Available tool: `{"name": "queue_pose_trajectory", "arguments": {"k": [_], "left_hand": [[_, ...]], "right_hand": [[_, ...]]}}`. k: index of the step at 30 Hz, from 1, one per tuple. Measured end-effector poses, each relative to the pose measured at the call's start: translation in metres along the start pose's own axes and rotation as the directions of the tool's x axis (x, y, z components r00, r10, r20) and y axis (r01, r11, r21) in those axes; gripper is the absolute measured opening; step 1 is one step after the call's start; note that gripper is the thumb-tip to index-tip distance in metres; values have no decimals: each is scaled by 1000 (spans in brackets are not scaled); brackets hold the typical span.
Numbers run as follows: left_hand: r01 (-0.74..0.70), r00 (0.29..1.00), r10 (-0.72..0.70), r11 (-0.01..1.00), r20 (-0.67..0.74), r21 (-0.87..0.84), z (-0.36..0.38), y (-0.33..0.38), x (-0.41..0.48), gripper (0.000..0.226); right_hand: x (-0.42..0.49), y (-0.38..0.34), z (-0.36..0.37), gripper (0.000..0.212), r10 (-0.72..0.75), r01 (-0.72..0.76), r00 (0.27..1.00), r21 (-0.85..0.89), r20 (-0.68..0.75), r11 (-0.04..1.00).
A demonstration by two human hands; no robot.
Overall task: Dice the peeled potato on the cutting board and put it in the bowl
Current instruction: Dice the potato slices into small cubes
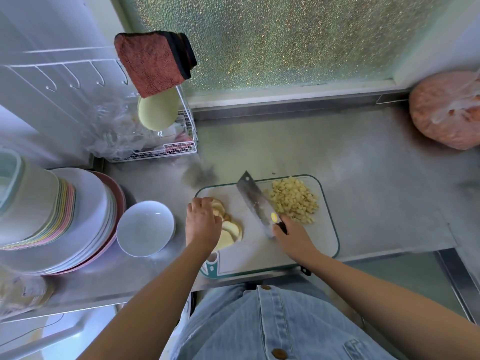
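Note:
A white cutting board [259, 255] with a green rim lies on the steel counter. A fanned row of pale potato slices [231, 229] sits at its left side, and my left hand [201, 222] rests on top of them with fingers curled over the slices. A heap of diced potato [294, 200] fills the board's far right. My right hand [293, 237] grips the dark handle of a cleaver [255, 201], whose blade lies across the board between slices and dice. An empty white bowl [145, 228] stands just left of the board.
A stack of plates [85, 219] and coloured bowls [31, 201] crowds the left counter. A wire rack [179, 146] with a red cloth [153, 63] stands at the back left. A bagged orange bundle [446, 110] sits far right. The counter edge [389, 253] runs right of the board.

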State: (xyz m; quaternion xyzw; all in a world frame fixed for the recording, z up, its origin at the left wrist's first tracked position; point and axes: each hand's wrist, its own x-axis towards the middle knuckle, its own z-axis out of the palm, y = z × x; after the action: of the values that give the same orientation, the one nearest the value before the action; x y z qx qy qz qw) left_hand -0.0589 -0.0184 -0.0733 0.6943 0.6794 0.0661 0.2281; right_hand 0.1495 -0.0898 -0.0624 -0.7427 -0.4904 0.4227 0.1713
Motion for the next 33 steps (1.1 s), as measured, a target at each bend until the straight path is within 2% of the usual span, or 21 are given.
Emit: {"name": "queue_pose_trajectory", "arguments": {"k": [5,9,11,14,18,21,25,29,33], "left_hand": [[40,999,-40,999,30,23,0,-4,2,44],[22,999,-23,999,36,46,-1,-5,-1,43],[6,1000,-7,999,17,50,-2,-6,-4,43],[-58,998,59,993,-15,101,-5,-11,-9,40],[-94,996,94,993,5,74,-8,-16,-15,21],[11,999,-14,996,31,85,-6,-20,-25,19],[189,977,-199,974,75,128,4,-24,-36,46],[291,952,-300,950,62,116,8,-17,-45,58],[357,930,-365,926,50,119,10,-9,-50,56]], "right_hand": [[2,-6,-10,26,19,-14,995,56,-98,998],[5,-18,-9,22,-73,71,997,-79,-19,994],[8,-19,-6,15,-40,46,999,-180,32,983],[12,-24,-8,13,17,1,995,-183,95,983],[16,-30,-11,15,29,15,986,-264,164,964],[18,-30,-11,22,84,-30,975,-258,204,966],[18,-32,-14,33,103,-42,964,-240,246,970],[17,-33,-17,44,98,-38,958,-221,269,975],[17,-34,-18,41,80,-15,959,-234,271,972]]}}
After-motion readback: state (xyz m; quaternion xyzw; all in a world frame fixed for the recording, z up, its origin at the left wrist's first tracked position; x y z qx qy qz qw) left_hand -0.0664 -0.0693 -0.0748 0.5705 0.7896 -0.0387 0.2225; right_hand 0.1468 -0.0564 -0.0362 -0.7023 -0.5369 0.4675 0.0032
